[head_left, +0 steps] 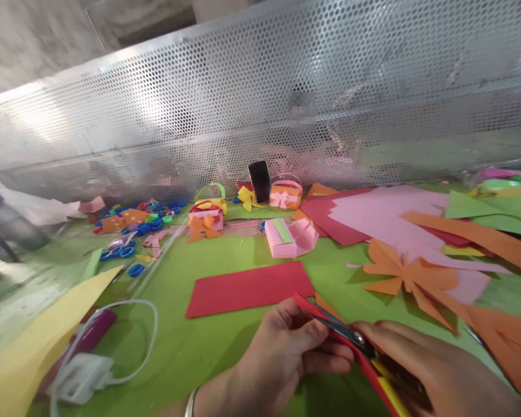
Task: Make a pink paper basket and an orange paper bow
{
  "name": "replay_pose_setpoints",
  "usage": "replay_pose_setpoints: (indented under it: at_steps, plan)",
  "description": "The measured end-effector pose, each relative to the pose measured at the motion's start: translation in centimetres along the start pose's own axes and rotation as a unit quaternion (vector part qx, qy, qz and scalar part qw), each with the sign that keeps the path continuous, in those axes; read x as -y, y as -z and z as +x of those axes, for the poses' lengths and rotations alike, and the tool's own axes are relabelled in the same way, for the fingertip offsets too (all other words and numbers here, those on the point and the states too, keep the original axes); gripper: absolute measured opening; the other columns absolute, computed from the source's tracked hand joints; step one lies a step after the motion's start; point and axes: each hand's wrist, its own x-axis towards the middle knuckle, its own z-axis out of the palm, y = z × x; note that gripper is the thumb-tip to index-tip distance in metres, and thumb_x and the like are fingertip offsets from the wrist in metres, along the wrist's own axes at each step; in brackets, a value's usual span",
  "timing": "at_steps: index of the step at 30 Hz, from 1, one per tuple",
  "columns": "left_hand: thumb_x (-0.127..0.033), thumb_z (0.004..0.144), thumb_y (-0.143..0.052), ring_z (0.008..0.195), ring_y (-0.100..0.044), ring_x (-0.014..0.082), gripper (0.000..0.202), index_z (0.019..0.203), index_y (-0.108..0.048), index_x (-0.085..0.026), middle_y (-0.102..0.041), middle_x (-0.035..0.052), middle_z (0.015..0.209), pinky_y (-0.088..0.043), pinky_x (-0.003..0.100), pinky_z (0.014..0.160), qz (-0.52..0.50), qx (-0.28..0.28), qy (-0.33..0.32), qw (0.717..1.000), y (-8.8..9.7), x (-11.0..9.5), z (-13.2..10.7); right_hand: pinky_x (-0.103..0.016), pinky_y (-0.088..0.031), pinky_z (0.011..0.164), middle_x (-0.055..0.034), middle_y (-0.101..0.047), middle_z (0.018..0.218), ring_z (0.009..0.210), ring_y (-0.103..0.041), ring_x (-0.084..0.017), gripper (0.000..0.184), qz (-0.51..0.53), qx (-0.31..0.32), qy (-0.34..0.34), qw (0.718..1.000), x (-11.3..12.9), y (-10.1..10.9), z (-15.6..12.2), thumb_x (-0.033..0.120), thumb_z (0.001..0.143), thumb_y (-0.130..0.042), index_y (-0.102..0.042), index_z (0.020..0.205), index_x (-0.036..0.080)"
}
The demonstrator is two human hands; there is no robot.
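My left hand (282, 353) is closed, pinching a narrow red paper strip (306, 305) near the table's front edge. My right hand (434, 370) grips scissors (347, 334) with yellow and red handles, blades pointing left along the strip between my two hands. Just beyond my fingers a red paper rectangle (249, 288) lies flat on the green table (191, 347). An orange paper bow (410, 279) lies to the right of it.
Pink, red, orange and green paper sheets (386, 217) pile at the right. A pink paper box (290, 237), small paper baskets (206, 217) and a black box (260, 180) stand before the perforated metal wall (260, 116). Blue rings (151, 220), a yellow sheet (35, 341), a white cable (113, 347) lie left.
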Motion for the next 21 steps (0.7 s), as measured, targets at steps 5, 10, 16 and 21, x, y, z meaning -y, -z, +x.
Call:
replay_pose_setpoints:
  at_steps: [5,10,16,21]
  plan:
    - [-0.032,0.058,-0.091,0.058,-0.069,0.0116,0.034,0.078,-0.073,-0.010,-0.075,0.0078,0.073,-0.059,0.018,0.056,0.001,0.003,0.000,1.000,-0.1,0.0,-0.2,-0.019,-0.057,0.054,-0.0042,-0.073,0.094,0.084,-0.074,-0.021,0.046,0.059,0.032,-0.050,0.996,1.0,0.7,0.6,0.012,0.077,-0.051,-0.062,0.118,0.027]
    - [-0.031,0.060,-0.090,0.059,-0.070,0.0116,0.033,0.079,-0.073,-0.010,-0.074,0.0076,0.072,-0.059,0.017,0.056,0.002,0.011,-0.001,1.000,-0.2,0.0,-0.3,-0.018,-0.056,0.050,-0.0034,-0.074,0.091,0.086,-0.074,-0.022,0.039,0.082,0.027,-0.074,0.994,1.8,1.1,1.2,0.015,0.077,-0.052,-0.065,0.112,0.028]
    - [-0.030,0.059,-0.090,0.059,-0.070,0.0121,0.035,0.081,-0.073,-0.008,-0.074,0.0086,0.074,-0.059,0.018,0.057,0.007,0.009,0.003,1.000,0.0,0.0,-0.1,-0.019,-0.056,0.048,-0.0028,-0.075,0.091,0.082,-0.074,-0.021,0.042,0.055,0.000,-0.049,0.997,1.6,1.1,0.8,0.012,0.076,-0.051,-0.064,0.113,0.028]
    - [-0.031,0.058,-0.091,0.059,-0.069,0.0121,0.036,0.079,-0.073,-0.008,-0.074,0.0087,0.075,-0.058,0.018,0.056,0.003,0.000,0.010,1.000,0.0,0.0,-0.1,-0.018,-0.055,0.046,-0.0043,-0.077,0.099,0.079,-0.075,-0.022,0.045,0.047,-0.012,0.003,0.999,1.0,1.2,0.9,0.009,0.074,-0.051,-0.064,0.114,0.027]
